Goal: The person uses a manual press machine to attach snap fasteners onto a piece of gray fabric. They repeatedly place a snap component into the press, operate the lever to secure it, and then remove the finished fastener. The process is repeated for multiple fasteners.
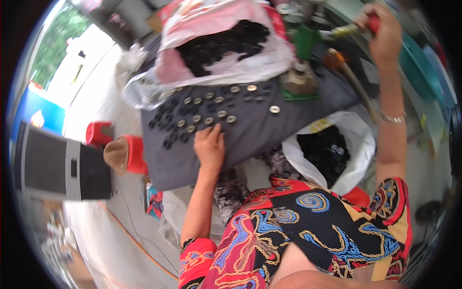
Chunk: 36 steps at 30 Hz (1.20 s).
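Note:
My left hand (210,148) is over the grey cloth (168,168), fingers bunched and pointing down at its near edge of scattered small rings. Whatever its fingertips pinch is too small to make out. Several black rings (167,143) lie there, and others with pale metal centres (208,120) sit in loose rows beyond the fingertips. Raised at the far right, my right hand (386,41) is closed around a red knob (373,24) at the end of a yellowish lever (344,31). That lever runs toward a green hand press (304,43). One pale-centred ring (274,110) lies apart, nearer the press.
A large pink-and-white sack (168,62) of black parts stands behind the rings. Another white bag (361,139) with black pieces is by my right side. A wooden-handled hammer (353,79) rests right of the press. Red stools (137,154) and a dark box-shaped unit (48,164) stand left.

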Motion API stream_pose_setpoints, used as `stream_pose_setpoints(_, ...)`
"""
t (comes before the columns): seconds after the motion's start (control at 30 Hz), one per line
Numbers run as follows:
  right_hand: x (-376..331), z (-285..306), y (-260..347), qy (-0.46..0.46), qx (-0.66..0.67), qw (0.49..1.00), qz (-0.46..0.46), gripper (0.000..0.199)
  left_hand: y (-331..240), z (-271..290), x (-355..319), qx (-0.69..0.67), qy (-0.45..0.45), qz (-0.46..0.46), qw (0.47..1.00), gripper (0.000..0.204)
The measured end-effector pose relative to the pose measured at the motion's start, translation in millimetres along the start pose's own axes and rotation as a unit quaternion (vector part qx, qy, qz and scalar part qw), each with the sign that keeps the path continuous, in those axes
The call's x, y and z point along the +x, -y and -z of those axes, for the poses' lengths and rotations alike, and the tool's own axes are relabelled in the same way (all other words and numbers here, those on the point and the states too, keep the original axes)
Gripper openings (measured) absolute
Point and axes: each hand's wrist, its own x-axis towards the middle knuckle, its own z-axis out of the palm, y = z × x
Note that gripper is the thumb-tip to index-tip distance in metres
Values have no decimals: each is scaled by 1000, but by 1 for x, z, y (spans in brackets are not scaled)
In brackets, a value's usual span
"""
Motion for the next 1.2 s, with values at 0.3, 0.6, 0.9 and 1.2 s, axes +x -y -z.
stream_pose_setpoints(0.3,18,-7,14,-38,220,954,-202,28,-122,-77,105,-255,35,13,966,53)
stream_pose_setpoints(0.6,16,-7,12,-22,190,972,-140,30,-158,-153,144,-235,50,-2,971,61)
stream_pose_setpoints(0.9,-39,3,19,-16,259,959,-114,23,-158,-171,149,-282,51,34,958,62)
stream_pose_setpoints(1.2,-165,0,17,-28,240,970,-8,18,-138,-110,116,-237,21,-35,971,46)
